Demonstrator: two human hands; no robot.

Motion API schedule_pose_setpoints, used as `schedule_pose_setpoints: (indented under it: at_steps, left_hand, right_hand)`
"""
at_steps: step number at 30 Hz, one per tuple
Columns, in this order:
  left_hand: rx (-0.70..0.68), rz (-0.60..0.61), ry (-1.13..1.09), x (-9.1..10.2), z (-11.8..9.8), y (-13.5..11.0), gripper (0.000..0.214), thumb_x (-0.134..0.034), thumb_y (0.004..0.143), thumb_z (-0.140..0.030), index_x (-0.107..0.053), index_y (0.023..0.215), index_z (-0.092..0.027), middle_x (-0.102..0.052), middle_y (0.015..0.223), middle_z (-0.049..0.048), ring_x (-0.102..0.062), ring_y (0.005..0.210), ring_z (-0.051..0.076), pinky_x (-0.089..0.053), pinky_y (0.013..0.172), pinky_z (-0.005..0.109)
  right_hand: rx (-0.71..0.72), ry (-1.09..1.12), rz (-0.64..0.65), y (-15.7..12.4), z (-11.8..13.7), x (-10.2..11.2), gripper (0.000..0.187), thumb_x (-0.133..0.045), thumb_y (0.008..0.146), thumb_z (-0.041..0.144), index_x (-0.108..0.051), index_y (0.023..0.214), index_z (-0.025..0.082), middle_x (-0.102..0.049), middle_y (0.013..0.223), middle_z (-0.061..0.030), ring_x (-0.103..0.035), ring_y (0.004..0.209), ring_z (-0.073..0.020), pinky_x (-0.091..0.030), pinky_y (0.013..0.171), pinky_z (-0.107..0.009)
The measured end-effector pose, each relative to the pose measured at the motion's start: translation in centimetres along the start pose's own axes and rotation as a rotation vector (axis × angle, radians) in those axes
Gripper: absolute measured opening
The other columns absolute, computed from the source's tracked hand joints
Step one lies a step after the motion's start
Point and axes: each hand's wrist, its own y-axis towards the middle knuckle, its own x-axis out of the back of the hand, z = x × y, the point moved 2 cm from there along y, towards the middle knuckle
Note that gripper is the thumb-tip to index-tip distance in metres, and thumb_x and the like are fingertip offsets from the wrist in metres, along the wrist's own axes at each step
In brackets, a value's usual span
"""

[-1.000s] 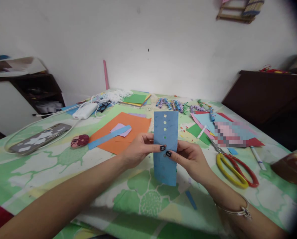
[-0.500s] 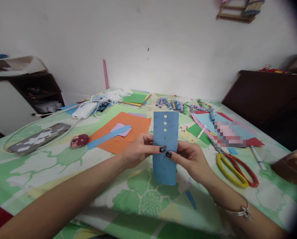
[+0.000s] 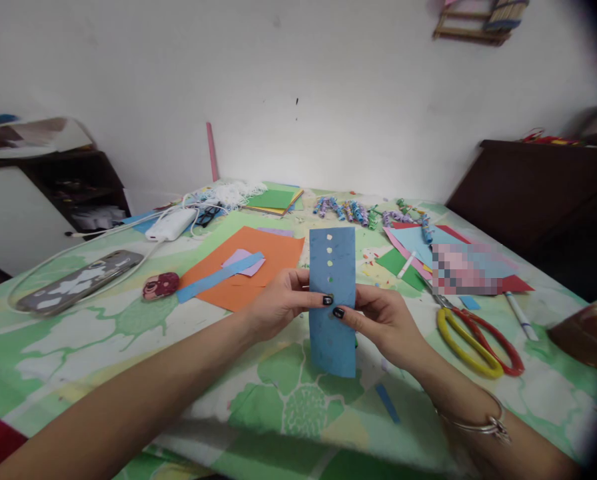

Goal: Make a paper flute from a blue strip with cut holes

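Note:
A blue strip of paper [image 3: 332, 347] with a column of small holes down its upper half is held upright above the tablecloth. My left hand [image 3: 283, 300] grips its left edge, thumb flat on the front and fingers behind. From the right side, my right hand [image 3: 383, 320] pinches it the same way, the two thumbs nearly meeting at the middle. Behind my left hand lie orange paper sheets [image 3: 273, 257] with a narrow blue strip [image 3: 218, 279] and a small lilac piece [image 3: 241, 255] on top. Scissors [image 3: 471, 343] with yellow and red handles rest right of my right hand.
At the left are a phone [image 3: 78, 283], a white power bank [image 3: 173, 223] with cables and a dark red case [image 3: 161, 285]. Curled paper pieces [image 3: 348, 210] line the back. Pens, coloured sheets [image 3: 403, 267] and a brown cup [image 3: 586, 337] stand or lie at the right.
The blue paper has turned slightly and sunk a little, its lower end now bending. Both hands keep nearly the same grip.

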Motion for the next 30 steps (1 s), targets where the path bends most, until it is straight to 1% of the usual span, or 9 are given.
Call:
schedule_pose_setpoints:
  at_steps: [4,8,11,14,18,22,30]
  left_hand:
    - [0.004,-0.030,0.003,-0.2,-0.1,0.0,0.022,-0.074,0.064,-0.014,-0.070,0.085,-0.013,-0.071,0.086,0.0068,-0.064,0.080,0.018,-0.047,0.077,0.031]
    - [-0.078,-0.035,0.067,-0.1,0.0,-0.1,0.019,-0.073,0.067,-0.019,-0.070,0.085,-0.014,-0.071,0.085,0.0070,-0.064,0.077,0.018,-0.048,0.074,0.030]
    - [-0.142,-0.062,0.134,0.2,0.1,-0.1,0.019,-0.075,0.066,-0.020,-0.071,0.083,-0.014,-0.072,0.085,0.0065,-0.064,0.076,0.018,-0.049,0.072,0.030]
    - [-0.115,-0.059,0.168,0.5,0.1,0.0,0.017,-0.074,0.066,-0.023,-0.072,0.081,-0.013,-0.073,0.083,0.0073,-0.065,0.075,0.018,-0.049,0.072,0.030]
    - [-0.059,-0.021,0.129,0.6,0.0,0.1,0.019,-0.075,0.064,-0.023,-0.073,0.079,-0.012,-0.073,0.080,0.0083,-0.065,0.075,0.019,-0.049,0.073,0.032]
    - [-0.077,-0.010,0.115,0.6,0.0,0.1,0.019,-0.075,0.063,-0.022,-0.073,0.079,-0.013,-0.072,0.081,0.0084,-0.065,0.075,0.019,-0.049,0.072,0.032]
    - [-0.102,-0.001,0.216,1.2,-0.2,0.1,0.016,-0.074,0.067,-0.022,-0.073,0.081,-0.014,-0.073,0.086,0.0081,-0.066,0.078,0.020,-0.052,0.073,0.032]
  right_hand:
    - [-0.002,-0.011,0.011,0.0,0.1,0.0,0.019,-0.061,0.082,0.034,-0.068,0.087,0.017,-0.065,0.076,-0.0044,-0.058,0.071,-0.0160,-0.050,0.066,-0.031]
    - [0.007,-0.062,0.011,-0.1,0.4,-0.1,0.018,-0.060,0.082,0.033,-0.068,0.083,0.017,-0.064,0.074,-0.0038,-0.058,0.071,-0.0166,-0.051,0.068,-0.031]
    - [0.011,-0.068,0.007,-0.2,0.7,-0.2,0.017,-0.060,0.082,0.032,-0.068,0.084,0.017,-0.065,0.075,-0.0040,-0.059,0.071,-0.0165,-0.051,0.067,-0.031]
    - [0.001,-0.025,0.021,-0.2,0.8,-0.3,0.017,-0.060,0.082,0.031,-0.068,0.088,0.018,-0.067,0.079,-0.0045,-0.060,0.073,-0.0168,-0.051,0.068,-0.030]
    - [-0.015,0.012,0.031,-0.1,0.7,-0.4,0.019,-0.061,0.082,0.033,-0.069,0.090,0.017,-0.068,0.081,-0.0051,-0.060,0.073,-0.0170,-0.051,0.068,-0.030]
    - [-0.018,0.013,0.031,-0.1,0.5,-0.3,0.020,-0.061,0.082,0.034,-0.069,0.089,0.017,-0.067,0.080,-0.0048,-0.060,0.073,-0.0171,-0.051,0.068,-0.030]
    - [-0.035,0.058,0.036,-0.1,0.4,-0.2,0.019,-0.062,0.081,0.035,-0.068,0.086,0.017,-0.066,0.077,-0.0047,-0.059,0.073,-0.0169,-0.051,0.067,-0.030]
